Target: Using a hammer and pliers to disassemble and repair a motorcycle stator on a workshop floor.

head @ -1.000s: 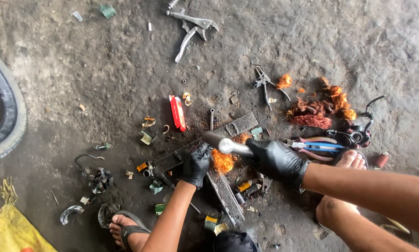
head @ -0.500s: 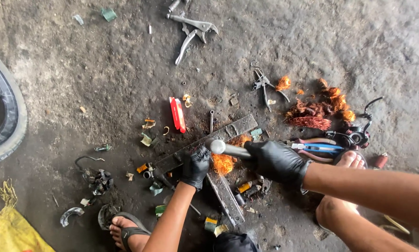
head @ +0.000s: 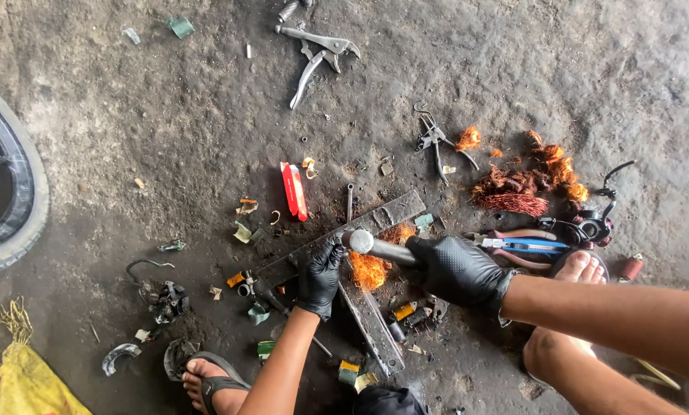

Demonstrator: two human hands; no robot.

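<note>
Steel-headed hammer (head: 371, 245), heavy and rigid, sits in our black-gloved right hand (head: 458, 270), fingers clamped on its handle; our gloved left hand (head: 319, 274) pinches springy copper wire (head: 369, 269) against the flat metal bar (head: 337, 242).

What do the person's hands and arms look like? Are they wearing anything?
Both hands wear thin, shiny black gloves that fit tightly and end at the wrist. The left hand has a glove with a slightly wrinkled cuff, and the right hand has a glove bunched a little at its cuff. Above the gloves the forearms are bare, with no sleeves, watch or bracelets in view.
</note>
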